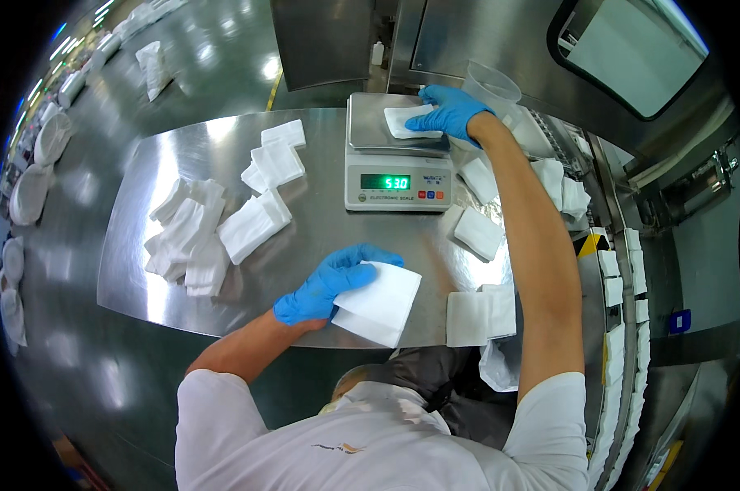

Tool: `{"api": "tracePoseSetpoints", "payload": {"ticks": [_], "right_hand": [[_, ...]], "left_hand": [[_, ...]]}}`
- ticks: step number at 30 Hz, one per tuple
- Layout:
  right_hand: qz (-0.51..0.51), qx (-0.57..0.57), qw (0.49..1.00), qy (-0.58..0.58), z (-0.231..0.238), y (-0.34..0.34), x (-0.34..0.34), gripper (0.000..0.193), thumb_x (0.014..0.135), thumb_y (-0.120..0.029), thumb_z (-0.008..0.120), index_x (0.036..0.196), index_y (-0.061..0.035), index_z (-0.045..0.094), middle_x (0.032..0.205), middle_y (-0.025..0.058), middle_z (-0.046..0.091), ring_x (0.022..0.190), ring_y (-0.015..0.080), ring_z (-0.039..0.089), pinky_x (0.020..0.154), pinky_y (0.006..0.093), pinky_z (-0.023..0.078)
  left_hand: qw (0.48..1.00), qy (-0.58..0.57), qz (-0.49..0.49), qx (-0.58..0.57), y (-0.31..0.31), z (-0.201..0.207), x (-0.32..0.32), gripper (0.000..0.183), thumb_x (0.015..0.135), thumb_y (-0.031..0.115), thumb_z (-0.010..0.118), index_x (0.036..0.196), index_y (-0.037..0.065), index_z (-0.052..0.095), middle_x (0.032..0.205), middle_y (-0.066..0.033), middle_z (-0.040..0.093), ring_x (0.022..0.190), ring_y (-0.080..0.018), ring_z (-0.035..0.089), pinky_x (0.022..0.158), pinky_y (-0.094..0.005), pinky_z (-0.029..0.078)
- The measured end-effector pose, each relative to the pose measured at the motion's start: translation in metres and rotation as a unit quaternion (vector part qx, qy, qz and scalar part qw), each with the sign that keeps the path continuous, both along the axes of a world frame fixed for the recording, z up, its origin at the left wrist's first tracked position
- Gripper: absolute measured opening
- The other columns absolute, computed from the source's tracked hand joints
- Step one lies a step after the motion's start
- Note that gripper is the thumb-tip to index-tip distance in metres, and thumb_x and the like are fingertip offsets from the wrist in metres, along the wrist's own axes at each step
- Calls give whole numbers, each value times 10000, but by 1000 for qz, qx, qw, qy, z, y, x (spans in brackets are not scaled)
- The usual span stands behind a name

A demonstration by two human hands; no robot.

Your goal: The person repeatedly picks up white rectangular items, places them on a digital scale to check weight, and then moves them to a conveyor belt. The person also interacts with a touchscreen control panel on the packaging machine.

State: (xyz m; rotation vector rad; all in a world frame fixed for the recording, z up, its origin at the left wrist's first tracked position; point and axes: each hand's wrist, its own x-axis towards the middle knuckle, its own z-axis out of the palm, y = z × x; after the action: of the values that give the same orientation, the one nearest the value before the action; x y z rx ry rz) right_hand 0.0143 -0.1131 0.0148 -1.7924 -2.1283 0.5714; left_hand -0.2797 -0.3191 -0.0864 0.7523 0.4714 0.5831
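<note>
My left hand point(325, 286), in a blue glove, grips a small stack of folded white sheets point(382, 303) above the table's near edge, thumb on top. At the far side my right hand point(453, 113), also blue-gloved, is on a folded white pad point(404, 123) over the plate of an electronic scale point(366, 123). Its fingers and thumb close on the pad's right part; whether the pad is fully lifted off the plate I cannot tell. The scale's green display is lit. Between the scale and my right forearm lie more white pads point(478, 233).
A heap of folded white stacks point(186, 233) covers part of the steel table point(321, 164) on the left. More stacks point(480, 315) lie near the front right. A clear plastic tub point(491, 82) stands behind the scale. A conveyor line point(619, 327) carrying white pads runs along the right.
</note>
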Motion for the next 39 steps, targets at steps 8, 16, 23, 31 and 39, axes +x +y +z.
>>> {"api": "tracePoseSetpoints", "payload": {"ticks": [8,16,23,31,39], "right_hand": [[-22,-17,995,-94,6,-14,-21,937,631,-702,815,1244,-4,692,1232,188,705,1064,360,705,939,452,557],[-84,72,976,189,-24,-79,-27,672,695,-442,872,1147,7,658,1092,223,716,994,378,703,854,436,566],[34,51,977,206,-28,-189,-48,488,817,-324,775,1172,-18,641,1081,234,703,1001,405,680,867,430,537],[7,-31,962,272,-28,-237,-33,428,800,-347,808,1057,-22,698,988,162,719,876,264,682,803,365,544],[-47,-107,885,450,-43,-261,-22,404,799,-307,850,976,2,661,875,128,676,734,186,655,582,328,554]], "left_hand": [[998,9,39,56,-4,1,-7,515,909,303,717,1321,13,609,1237,-136,674,1120,-234,666,994,-405,532],[992,9,80,94,-9,2,1,665,887,396,752,1384,14,528,1316,-174,638,1177,-265,648,1022,-419,531],[968,6,106,225,0,-9,-1,719,856,399,793,1404,21,520,1448,-175,544,1257,-260,593,1028,-392,522],[975,55,57,210,-11,2,6,667,798,397,851,1291,9,623,1244,-125,658,1108,-240,659,972,-403,549],[962,55,8,269,-14,2,7,676,797,412,852,1293,19,616,1204,-120,659,1074,-222,655,931,-375,544]]}}
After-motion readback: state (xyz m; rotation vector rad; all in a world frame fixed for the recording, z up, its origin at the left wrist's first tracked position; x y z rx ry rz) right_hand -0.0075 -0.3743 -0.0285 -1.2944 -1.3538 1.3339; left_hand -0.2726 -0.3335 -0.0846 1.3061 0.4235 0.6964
